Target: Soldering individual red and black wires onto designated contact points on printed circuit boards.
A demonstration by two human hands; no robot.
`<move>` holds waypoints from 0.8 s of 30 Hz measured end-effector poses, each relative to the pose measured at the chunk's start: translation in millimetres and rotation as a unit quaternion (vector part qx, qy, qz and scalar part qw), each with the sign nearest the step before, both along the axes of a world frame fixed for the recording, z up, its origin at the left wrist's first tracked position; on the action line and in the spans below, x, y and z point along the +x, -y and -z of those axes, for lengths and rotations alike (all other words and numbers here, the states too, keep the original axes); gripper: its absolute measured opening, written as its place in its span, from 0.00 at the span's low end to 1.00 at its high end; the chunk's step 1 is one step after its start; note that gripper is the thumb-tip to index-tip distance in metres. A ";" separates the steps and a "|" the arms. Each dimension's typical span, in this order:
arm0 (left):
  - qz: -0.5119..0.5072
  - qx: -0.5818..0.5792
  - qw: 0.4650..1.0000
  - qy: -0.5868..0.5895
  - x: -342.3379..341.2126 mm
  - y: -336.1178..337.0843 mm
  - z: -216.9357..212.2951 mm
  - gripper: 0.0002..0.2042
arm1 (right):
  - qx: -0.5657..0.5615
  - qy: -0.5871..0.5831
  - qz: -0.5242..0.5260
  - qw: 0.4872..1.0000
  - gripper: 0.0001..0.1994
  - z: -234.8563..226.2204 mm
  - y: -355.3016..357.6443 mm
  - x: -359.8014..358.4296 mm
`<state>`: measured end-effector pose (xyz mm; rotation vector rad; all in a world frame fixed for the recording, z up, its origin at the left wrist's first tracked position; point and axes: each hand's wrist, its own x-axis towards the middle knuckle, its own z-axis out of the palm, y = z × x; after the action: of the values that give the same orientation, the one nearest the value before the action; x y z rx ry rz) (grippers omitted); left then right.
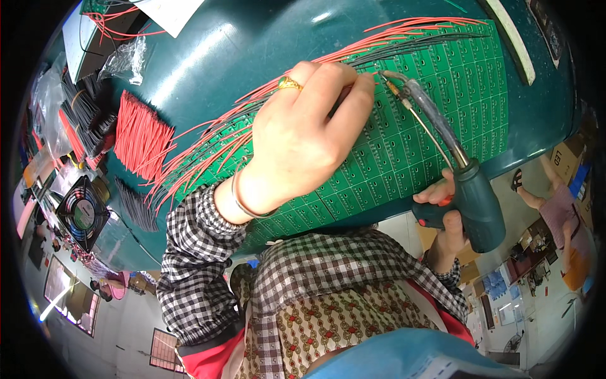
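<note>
Soldering looks to be the step here — right hand [447, 221] wrapped around one dark-green pistol-shaped soldering gun [481, 205], its metal tip just beside the left hand [309, 129], over the flat green circuit boards [467, 95]. Left fingers bunched; can't tell what they pinch. Next likely calls for steadiness — thin red wires [144, 136], black wires [137, 205], boards: all too many to count.

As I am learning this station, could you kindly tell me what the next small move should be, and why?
I would probably steady the left hand and ease the soldering gun, gripped in the right hand, in beside the left fingertips: its tip sits very near them over the green circuit boards, though contact is too small to judge.
</note>
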<state>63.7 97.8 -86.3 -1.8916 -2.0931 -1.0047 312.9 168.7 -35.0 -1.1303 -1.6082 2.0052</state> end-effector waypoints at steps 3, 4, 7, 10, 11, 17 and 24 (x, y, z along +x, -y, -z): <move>-0.001 -0.004 1.000 0.000 0.1 -0.3 -0.9 0.13 | -0.006 0.012 0.000 1.000 0.37 -1.2 -0.3 0.2; -0.001 -0.006 1.000 0.001 0.1 -0.2 -1.4 0.13 | -0.017 0.012 -0.001 1.000 0.37 -0.8 -0.3 2.1; 0.004 0.000 1.000 0.003 -0.5 -0.6 -1.1 0.13 | -0.022 0.016 -0.008 1.000 0.38 0.7 0.8 6.6; 0.005 0.004 1.000 0.002 0.0 0.8 0.1 0.13 | -0.007 0.016 0.016 1.000 0.38 -5.9 4.9 -3.1; 0.005 0.004 1.000 0.002 0.5 1.5 0.0 0.13 | 0.003 0.012 0.046 0.999 0.38 -8.4 6.5 -6.7; 0.001 -0.001 1.000 0.002 1.0 4.3 0.1 0.13 | -0.006 0.005 0.032 0.999 0.37 -2.2 6.8 3.3; -0.003 -0.005 1.000 -0.002 -6.0 -4.1 3.3 0.13 | -0.010 -0.008 0.049 0.999 0.35 3.6 -6.3 -1.0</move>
<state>57.7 101.9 -89.6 -1.8884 -2.1049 -0.9911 311.9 175.0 -38.5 -1.1730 -1.4975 1.9666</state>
